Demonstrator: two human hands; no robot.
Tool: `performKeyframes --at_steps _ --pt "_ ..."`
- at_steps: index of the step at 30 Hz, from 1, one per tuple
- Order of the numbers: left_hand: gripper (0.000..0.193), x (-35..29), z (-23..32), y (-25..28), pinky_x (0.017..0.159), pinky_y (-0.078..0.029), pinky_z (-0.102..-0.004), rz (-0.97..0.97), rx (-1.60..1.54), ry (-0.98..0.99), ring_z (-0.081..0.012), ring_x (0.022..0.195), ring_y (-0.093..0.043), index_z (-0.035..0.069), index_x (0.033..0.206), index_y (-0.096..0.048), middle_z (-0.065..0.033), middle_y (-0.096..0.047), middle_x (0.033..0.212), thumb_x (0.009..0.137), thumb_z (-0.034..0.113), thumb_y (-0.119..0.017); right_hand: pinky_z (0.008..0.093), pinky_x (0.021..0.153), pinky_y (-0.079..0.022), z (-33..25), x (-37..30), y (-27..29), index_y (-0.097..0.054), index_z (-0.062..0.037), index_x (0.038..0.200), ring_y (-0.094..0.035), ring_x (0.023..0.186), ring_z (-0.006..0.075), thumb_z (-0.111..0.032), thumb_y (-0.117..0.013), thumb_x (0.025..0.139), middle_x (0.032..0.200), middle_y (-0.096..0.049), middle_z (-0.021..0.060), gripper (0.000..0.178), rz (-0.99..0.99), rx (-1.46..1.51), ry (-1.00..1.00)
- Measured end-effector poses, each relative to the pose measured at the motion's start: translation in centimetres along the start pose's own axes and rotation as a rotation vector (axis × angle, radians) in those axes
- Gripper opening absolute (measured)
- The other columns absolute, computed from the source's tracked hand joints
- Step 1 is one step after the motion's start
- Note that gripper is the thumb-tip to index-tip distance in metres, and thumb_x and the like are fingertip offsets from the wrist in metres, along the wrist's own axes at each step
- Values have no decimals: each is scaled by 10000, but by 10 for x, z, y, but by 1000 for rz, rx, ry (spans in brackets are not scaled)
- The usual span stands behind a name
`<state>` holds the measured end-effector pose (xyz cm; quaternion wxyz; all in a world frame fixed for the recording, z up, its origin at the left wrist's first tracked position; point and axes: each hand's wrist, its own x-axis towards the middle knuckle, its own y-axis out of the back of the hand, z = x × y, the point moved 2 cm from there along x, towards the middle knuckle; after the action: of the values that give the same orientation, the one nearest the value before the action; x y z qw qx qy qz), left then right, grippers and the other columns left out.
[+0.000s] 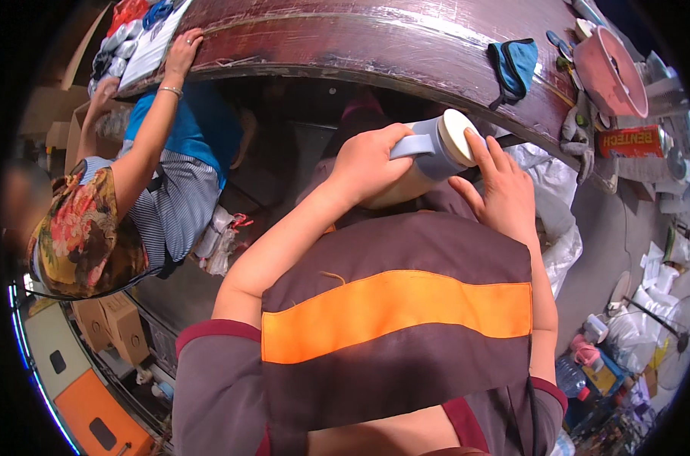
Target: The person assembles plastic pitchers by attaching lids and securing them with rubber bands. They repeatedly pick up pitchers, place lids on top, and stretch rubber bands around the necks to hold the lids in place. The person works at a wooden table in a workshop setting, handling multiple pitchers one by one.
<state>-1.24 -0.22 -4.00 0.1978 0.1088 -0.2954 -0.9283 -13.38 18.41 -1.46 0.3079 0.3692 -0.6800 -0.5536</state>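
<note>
Head view: at frame centre, the left hand point(367, 163) wraps around a pale blue jug point(421, 156) held tilted sideways above the lap. The right hand point(500, 190), fingers spread, presses its fingertips against the jug's cream lid point(459, 137), below the dark wooden table point(375, 45).

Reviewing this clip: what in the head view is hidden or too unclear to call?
- Jug: its lower body is hidden behind the left hand; contents not visible.
- Right hand: touches the jug's cream lid; palm side faces away, so grip is unclear.
- Lap and legs: covered by the brown and orange apron.
- Co-worker's hand on the table edge: what it touches is cut by the fisheye rim.
</note>
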Motion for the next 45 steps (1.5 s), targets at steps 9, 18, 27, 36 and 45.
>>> performKeyframes --at_steps 9,18,27,36,45 --pt "296 -12 -7 11 701 -507 -374 76 19 -84 -337 814 -649 101 1028 -634 -155 -659 872 740 166 -619 412 959 -427 -1 59 -18 -471 -123 1366 -522 1152 371 -493 -700 757 1263 -514 226 749 -16 597 90" --pt "148 38 -56 41 730 -474 -274 105 -208 -6 -133 800 -608 25 941 -655 -55 -663 849 819 109 -648 431 897 -415 -42 56 10 -573 -256 1290 -535 1017 338 -387 -763 648 1238 -506 173 681 211 350 576" --pt "120 67 -62 1 702 -475 -262 42 -402 -39 -98 772 -574 24 911 -668 -32 -653 809 863 130 -642 427 864 -444 -48 45 12 -623 -233 1214 -568 1012 321 -437 -716 676 1190 -536 159 583 187 372 767" --pt "333 -11 -13 16 707 -504 -427 -127 115 -121 -354 850 -635 116 1056 -607 -141 -655 904 753 246 -649 390 934 -438 -6 54 -35 -463 -81 1361 -560 1118 335 -402 -621 850 1243 -562 170 623 77 573 -28" --pt "132 69 -72 53 653 -447 -212 161 -497 -216 -47 727 -546 32 841 -659 26 -615 772 847 160 -691 378 837 -457 -69 12 48 -551 -230 1299 -584 934 262 -291 -786 647 1268 -516 150 696 36 154 511"
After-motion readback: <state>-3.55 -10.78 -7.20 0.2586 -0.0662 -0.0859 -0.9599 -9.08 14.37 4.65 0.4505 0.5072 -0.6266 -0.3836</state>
